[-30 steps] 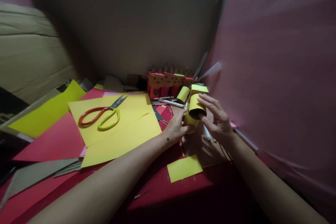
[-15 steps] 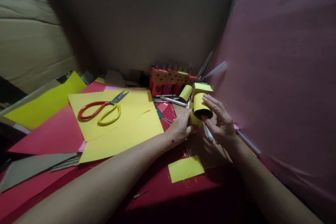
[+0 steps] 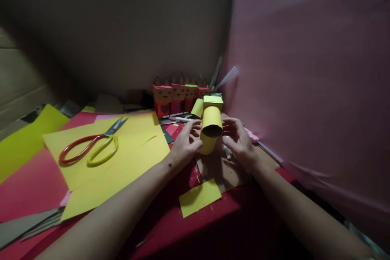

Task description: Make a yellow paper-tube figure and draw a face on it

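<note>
A yellow paper tube [image 3: 212,116] is between my hands, its dark open end tilted toward me. Just below it shows another yellow paper piece [image 3: 207,146], partly hidden. My left hand [image 3: 186,141] has its curled fingertips and thumb against the left side of these pieces. On the other side, my right hand [image 3: 240,143] bends its fingertips to the tube's right edge, thumb apart beneath. Directly behind stands a small box with a yellow top [image 3: 213,100]; whether it joins the tube I cannot tell. A white pen-like stick [image 3: 227,152] lies by my right thumb.
Scissors [image 3: 91,146] with red and yellow handles lie on yellow sheets [image 3: 128,170] at left. Several red box figures with drawn faces [image 3: 163,99] stand behind, beside another yellow tube [image 3: 197,107]. A yellow rectangle [image 3: 200,198] lies in front, near cardboard [image 3: 225,174]. A pink wall [image 3: 304,69] rises at right.
My right hand has moved from the tube's top and opening to its right side. My left hand has shifted to its left side. The whole view has swung right.
</note>
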Motion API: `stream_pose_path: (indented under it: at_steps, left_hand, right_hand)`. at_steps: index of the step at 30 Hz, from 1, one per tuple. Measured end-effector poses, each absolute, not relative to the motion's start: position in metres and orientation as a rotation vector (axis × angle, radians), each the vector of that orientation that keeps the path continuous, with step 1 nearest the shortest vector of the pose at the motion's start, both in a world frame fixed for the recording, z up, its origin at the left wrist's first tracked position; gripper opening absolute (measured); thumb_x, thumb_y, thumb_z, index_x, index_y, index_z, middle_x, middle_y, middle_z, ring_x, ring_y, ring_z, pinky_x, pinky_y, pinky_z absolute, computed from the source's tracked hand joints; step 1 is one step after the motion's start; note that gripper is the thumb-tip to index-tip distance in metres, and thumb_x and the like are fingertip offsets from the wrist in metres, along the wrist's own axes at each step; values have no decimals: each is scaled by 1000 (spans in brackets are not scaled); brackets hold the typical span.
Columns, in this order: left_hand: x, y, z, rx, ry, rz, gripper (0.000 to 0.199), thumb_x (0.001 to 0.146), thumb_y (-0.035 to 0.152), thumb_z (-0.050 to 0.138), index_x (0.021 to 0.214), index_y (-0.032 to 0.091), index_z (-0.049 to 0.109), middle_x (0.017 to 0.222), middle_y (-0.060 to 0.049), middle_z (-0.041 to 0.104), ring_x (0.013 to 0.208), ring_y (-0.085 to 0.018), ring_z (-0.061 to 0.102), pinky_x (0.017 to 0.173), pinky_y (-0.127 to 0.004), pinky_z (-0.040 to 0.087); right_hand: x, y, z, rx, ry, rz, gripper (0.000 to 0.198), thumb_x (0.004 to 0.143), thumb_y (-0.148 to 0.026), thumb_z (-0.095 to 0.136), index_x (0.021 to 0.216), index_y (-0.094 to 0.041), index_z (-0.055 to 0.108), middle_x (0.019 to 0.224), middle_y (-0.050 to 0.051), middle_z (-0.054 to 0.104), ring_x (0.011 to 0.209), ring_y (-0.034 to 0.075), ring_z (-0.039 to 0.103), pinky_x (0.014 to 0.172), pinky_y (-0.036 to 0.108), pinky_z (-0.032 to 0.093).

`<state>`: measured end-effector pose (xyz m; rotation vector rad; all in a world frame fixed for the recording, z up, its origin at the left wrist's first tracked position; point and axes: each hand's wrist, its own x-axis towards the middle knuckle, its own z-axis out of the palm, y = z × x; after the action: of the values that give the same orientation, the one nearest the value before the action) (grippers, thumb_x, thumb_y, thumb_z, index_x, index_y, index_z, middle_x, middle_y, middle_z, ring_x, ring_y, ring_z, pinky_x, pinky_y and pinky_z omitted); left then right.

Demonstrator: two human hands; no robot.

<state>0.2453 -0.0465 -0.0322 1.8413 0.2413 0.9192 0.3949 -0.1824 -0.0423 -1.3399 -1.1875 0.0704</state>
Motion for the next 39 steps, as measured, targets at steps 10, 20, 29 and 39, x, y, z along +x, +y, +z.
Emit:
stream_pose_path:
  at_steps: [10, 20, 29, 39]
  left_hand:
    - [236, -45, -19, 2230, 88, 1177, 64, 86, 37, 72, 146, 33, 50, 128, -8, 56, 100, -24, 61, 87, -42, 54]
    - [248, -40, -16, 2785, -167, 1264, 52, 96, 23, 65, 145, 31, 50, 145, -16, 44, 132, -38, 56, 103, -56, 55]
    - [250, -45, -20, 2899, -112, 1396, 40, 99, 18, 58, 138, 20, 55, 135, -20, 52, 121, -37, 62, 96, -54, 59]
    - [219, -67, -2, 2966, -147, 1623, 17, 97, 13, 61, 112, 15, 69, 70, 1, 71, 50, -10, 60, 54, -21, 47]
  right_hand:
    - [387, -164, -43, -1445, -1126, 321, 64, 59, -26, 87, 112, -21, 53, 109, 10, 70, 97, 29, 71, 83, 44, 61]
    - [392, -149, -47, -1527, -1193, 413, 44, 66, -29, 85, 105, -22, 65, 95, 2, 74, 88, 25, 68, 73, 35, 55]
    - [385, -154, -51, -1664, -1190, 321, 42, 71, -33, 81, 106, -18, 63, 91, 4, 70, 81, 22, 63, 69, 32, 47]
    - [386, -154, -49, -1721, -1183, 336, 45, 71, -35, 83, 107, -18, 62, 99, 9, 71, 91, 27, 66, 76, 38, 52]
